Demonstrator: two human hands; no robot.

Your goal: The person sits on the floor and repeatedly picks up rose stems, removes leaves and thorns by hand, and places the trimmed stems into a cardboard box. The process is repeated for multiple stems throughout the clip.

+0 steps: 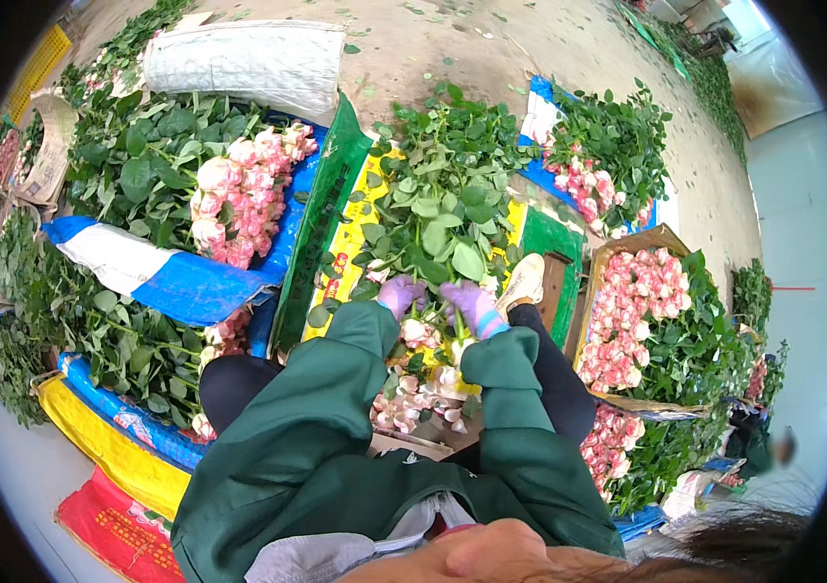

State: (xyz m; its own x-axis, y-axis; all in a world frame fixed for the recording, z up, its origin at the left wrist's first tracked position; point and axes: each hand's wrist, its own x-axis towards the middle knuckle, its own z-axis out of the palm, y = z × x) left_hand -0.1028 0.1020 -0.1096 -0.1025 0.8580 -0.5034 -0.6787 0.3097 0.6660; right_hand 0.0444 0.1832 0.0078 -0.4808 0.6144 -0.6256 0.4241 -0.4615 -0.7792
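Note:
Both my hands wear thin purple gloves and are close together above a heap of cut leafy rose stems (442, 197). My left hand (401, 294) is at the near edge of the foliage, its fingers bent among the stems; leaves hide what it touches. My right hand (468, 304) is closed on a rose stem whose pale bloom (461, 348) points towards me. A pink and white rose (419, 334) lies between and below the hands. Loose petals and blooms (413, 401) are scattered nearest my body. Yellow sheeting (344, 255) shows beneath the stems.
Pink roses (238, 197) in blue and white wrapping (165, 273) are stacked at left, beside a green sheet (318, 218). More pink roses (632, 313) fill wrapped bundles at right. Another bundle (584, 186) lies further off. Fallen leaves dot the floor (450, 44). Another person (752, 444) is at far right.

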